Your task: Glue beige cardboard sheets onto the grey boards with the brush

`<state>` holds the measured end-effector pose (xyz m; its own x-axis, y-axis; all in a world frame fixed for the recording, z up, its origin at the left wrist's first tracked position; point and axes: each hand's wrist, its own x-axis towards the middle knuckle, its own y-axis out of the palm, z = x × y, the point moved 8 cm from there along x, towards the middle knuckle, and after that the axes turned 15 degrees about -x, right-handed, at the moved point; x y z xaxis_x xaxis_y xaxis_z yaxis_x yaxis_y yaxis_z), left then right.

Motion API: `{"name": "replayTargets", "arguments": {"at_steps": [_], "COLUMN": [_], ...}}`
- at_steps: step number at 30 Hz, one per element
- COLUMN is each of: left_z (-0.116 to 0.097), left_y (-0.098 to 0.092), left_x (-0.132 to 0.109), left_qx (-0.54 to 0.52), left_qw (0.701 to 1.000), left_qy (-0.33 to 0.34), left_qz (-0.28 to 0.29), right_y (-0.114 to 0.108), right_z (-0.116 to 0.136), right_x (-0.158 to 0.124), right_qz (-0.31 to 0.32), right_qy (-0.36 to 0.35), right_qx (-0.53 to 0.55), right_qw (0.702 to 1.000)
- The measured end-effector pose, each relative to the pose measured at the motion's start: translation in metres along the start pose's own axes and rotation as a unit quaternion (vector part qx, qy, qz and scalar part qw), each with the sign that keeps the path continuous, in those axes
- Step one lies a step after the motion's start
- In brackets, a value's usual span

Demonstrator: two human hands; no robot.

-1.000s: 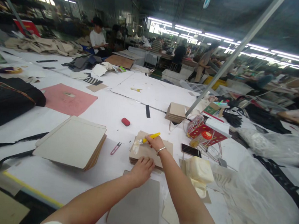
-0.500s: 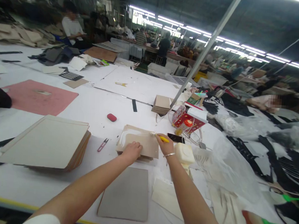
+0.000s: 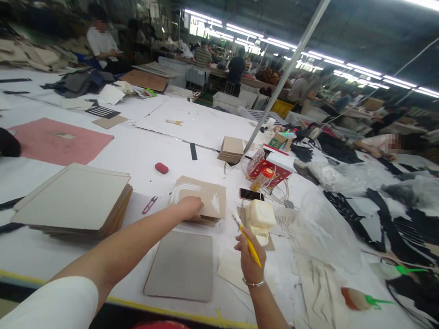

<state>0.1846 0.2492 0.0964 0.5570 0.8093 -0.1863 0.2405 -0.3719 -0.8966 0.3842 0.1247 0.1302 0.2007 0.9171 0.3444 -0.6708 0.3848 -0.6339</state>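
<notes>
My left hand (image 3: 189,208) is closed at the near edge of the top cardboard piece (image 3: 208,191) on a small brown stack. White glue streaks show on that piece's left and right parts. The thumb is hidden. My right hand (image 3: 251,254), with a bangle at its wrist, is closed around a brush (image 3: 254,249) with a yellow handle. Its bristles point up and away, to the right of the stack and apart from it. Just beyond this hand stands a cream plastic container (image 3: 263,215) with a cut opening. A grey board (image 3: 182,267) lies in front of the stack.
A tall pile of boards (image 3: 74,194) stands left, with thread snips (image 3: 150,205) beside it. Beyond are a red oval case (image 3: 161,168), a phone (image 3: 252,195), a jar (image 3: 262,179) and another cardboard stack (image 3: 231,149) by a metal pole (image 3: 286,74). Plastic sheeting (image 3: 327,232) lies right.
My right hand has drawn the brush off the cardboard, back toward me. My left hand has shifted to the left part of the near edge. White streaks now show on the right part too.
</notes>
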Motion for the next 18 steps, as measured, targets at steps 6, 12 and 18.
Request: {"name": "replayTargets", "arguments": {"at_steps": [6,12,18], "left_z": [-0.005,0.022,0.016], "left_y": [-0.052,-0.048,0.043], "left_x": [-0.061,-0.163,-0.181], "left_qx": [-0.055,-0.430,-0.746], "left_qw": [0.963,0.752,0.523], "left_qy": [-0.007,-0.122,-0.139], "left_qz": [-0.263,-0.485,-0.388], "right_y": [0.031,0.079,0.090], "right_z": [0.014,0.047,0.032], "right_x": [-0.011,-0.019,-0.031], "right_qz": [0.038,0.092,0.078], "right_qy": [0.011,-0.013,0.048], "right_qx": [0.051,-0.019,-0.001], "right_qw": [0.998,0.996,0.996]}}
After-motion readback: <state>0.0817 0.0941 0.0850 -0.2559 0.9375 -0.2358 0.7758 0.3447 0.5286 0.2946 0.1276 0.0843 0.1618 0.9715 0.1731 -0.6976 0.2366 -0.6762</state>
